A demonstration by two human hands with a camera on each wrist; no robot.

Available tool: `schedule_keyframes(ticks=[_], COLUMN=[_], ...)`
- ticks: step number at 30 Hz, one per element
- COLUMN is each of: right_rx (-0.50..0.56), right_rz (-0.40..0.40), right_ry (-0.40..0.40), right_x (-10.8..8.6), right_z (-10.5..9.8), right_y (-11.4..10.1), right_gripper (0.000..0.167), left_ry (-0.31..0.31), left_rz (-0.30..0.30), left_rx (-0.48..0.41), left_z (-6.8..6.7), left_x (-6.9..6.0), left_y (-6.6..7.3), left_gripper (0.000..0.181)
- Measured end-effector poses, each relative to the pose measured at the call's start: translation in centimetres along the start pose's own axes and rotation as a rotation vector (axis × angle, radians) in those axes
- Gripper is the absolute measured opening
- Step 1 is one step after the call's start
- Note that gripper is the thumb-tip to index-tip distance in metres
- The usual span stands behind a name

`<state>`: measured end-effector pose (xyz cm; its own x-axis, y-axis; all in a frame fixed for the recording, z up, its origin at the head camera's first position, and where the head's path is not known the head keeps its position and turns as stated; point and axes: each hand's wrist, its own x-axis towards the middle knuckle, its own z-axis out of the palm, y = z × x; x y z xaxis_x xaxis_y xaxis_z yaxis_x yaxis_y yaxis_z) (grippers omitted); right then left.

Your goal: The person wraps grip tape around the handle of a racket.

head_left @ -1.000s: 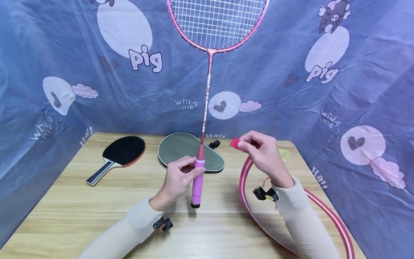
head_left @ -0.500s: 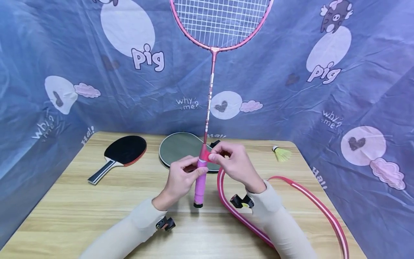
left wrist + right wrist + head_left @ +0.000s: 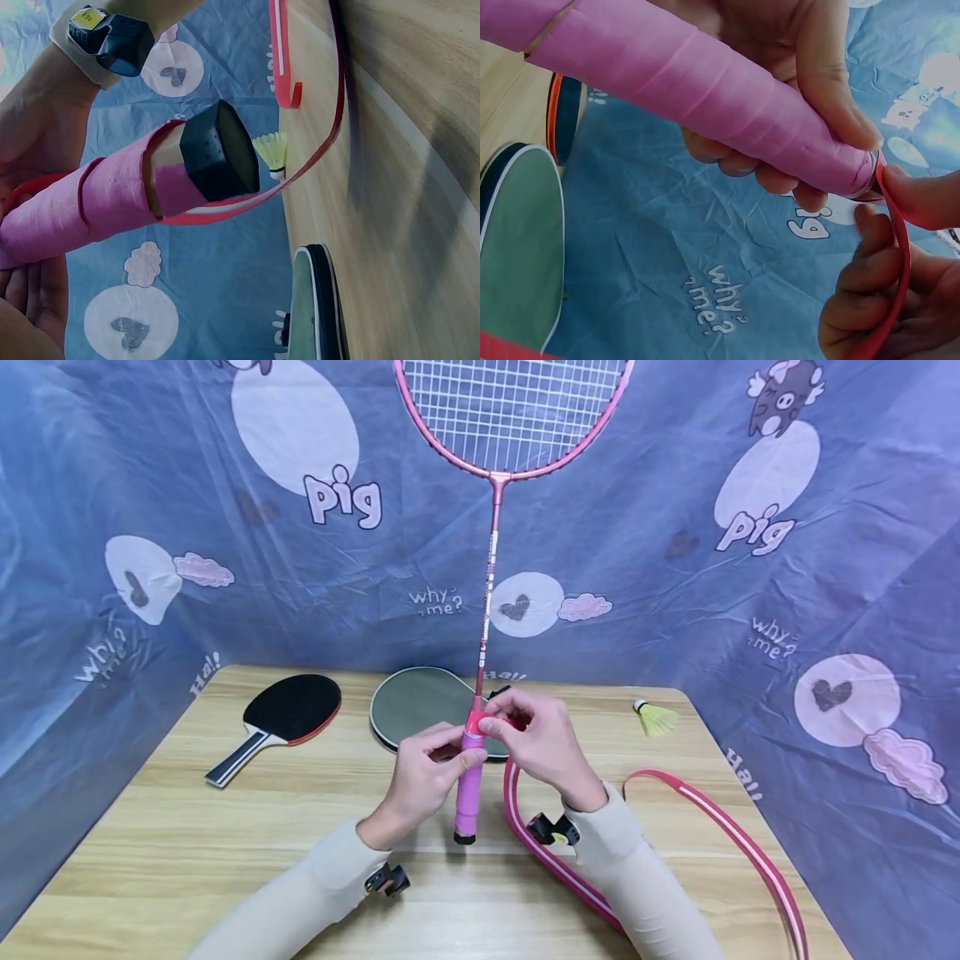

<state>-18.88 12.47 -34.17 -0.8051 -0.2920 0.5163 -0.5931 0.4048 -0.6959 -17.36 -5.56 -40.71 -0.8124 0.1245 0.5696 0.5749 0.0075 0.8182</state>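
Observation:
A badminton racket (image 3: 491, 568) stands nearly upright in the head view, its strung head cut off by the top edge. My left hand (image 3: 422, 781) grips its purple-wrapped handle (image 3: 468, 793) near the top, thumb in front. The black butt cap (image 3: 225, 150) hangs above the table. My right hand (image 3: 551, 743) pinches red grip tape (image 3: 901, 277) by its end, against the top of the handle. From there the tape loops down to the table on the right, with a white stripe along it.
A table tennis bat (image 3: 292, 710) lies at the left of the wooden table (image 3: 285, 852). Behind the hands lies a green bat case (image 3: 420, 702), partly covered by them. A yellow shuttlecock (image 3: 657, 718) is at the back right. Blue printed cloth (image 3: 645, 510) surrounds the table.
My right hand has moved left, bringing the tape's end from beside the racket onto the handle's top. The tape loop shifted left with it, and the shuttlecock came into full view.

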Motion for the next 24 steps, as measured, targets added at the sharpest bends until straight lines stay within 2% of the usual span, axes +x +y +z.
schedule_keyframes(ticks=[7,12,14,17,19,22,24], right_rx=[0.023,0.058,0.065,0.071,0.065,0.056,0.049], right_rz=[0.000,-0.009,-0.023,-0.047,-0.056,-0.081,-0.095], right_ry=[-0.056,-0.043,-0.022,0.016,0.038,0.067,0.081], right_x=[-0.1,-0.1,-0.1,-0.1,-0.2,-0.2,-0.2], right_z=[-0.1,0.2,0.4,0.8,0.9,1.0,1.0], right_y=[0.4,0.5,0.7,0.9,1.0,0.9,0.8], right_gripper=[0.011,0.010,0.010,0.010,0.009,0.009,0.008], left_ry=[-0.020,-0.020,0.010,0.104,0.179,0.259,0.290], left_rz=[0.010,0.018,0.031,0.074,0.168,0.376,0.511], left_rx=[0.042,0.058,0.071,0.076,0.088,0.118,0.171], left_z=[0.0,0.1,0.3,0.8,1.2,1.5,1.6], left_x=[-0.2,-0.1,-0.2,-0.3,-0.4,-0.4,-0.3], left_y=[-0.2,-0.1,-0.2,-0.3,-0.6,-1.1,-1.4], left_gripper=[0.027,0.030,0.033,0.045,0.054,0.057,0.053])
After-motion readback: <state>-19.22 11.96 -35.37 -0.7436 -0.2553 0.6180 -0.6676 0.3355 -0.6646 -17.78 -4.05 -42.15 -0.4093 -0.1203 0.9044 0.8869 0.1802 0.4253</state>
